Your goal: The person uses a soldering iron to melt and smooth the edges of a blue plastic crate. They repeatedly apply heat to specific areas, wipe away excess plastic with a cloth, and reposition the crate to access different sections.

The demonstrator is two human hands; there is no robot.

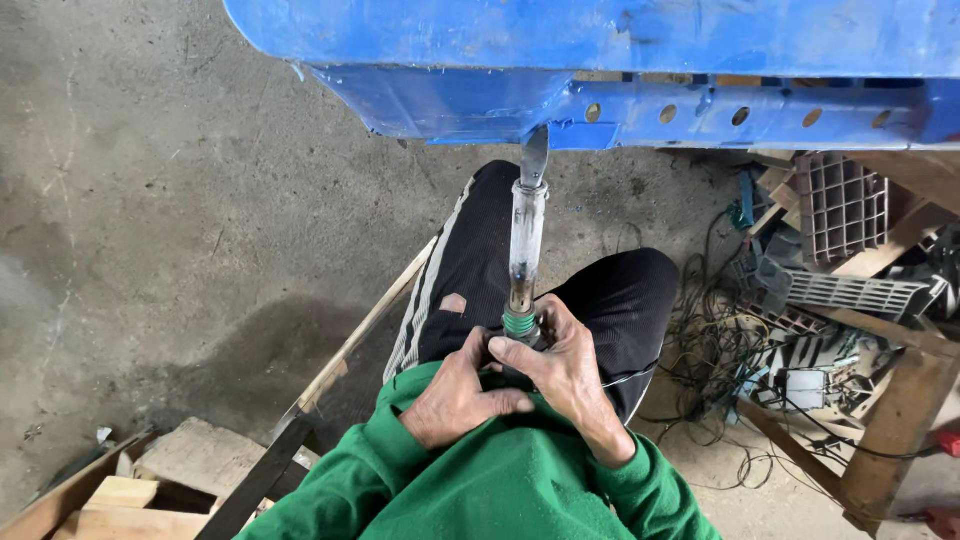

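Green sleeves fill the bottom centre of the frame, and both hands meet just above them over the lap. Right hand is curled tight around the green-taped end of a long scraper; left hand is closed beside it, fingers pressing that same end. Its blade tip touches the lower edge of the blue painted metal body at upper centre. Tangled wires lie at right

a rough workshop: stained concrete floor, blue-painted metal body, wood offcuts, tangled wires.
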